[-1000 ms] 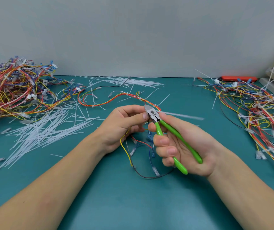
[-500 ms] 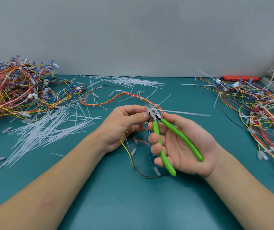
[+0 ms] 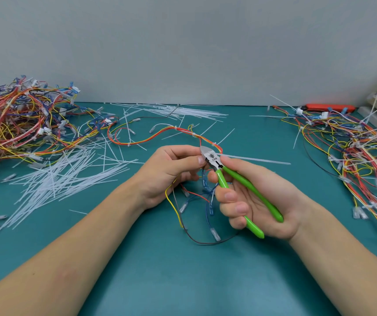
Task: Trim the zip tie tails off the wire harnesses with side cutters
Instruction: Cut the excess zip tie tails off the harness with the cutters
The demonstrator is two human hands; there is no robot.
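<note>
Head view: my left hand point(image 3: 171, 172) pinches the harness point(image 3: 160, 133); right fingers point(image 3: 230, 197) curl round the cutters point(image 3: 212, 159), tail point(image 3: 256, 159) at three o'clock. Blades could nick wires.

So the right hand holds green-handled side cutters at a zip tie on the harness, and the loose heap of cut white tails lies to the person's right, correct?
Not quite. The head view shows the right hand holding the green-handled side cutters at a zip tie on the harness, but the heap of cut white tails lies to the person's left, not right.
</note>
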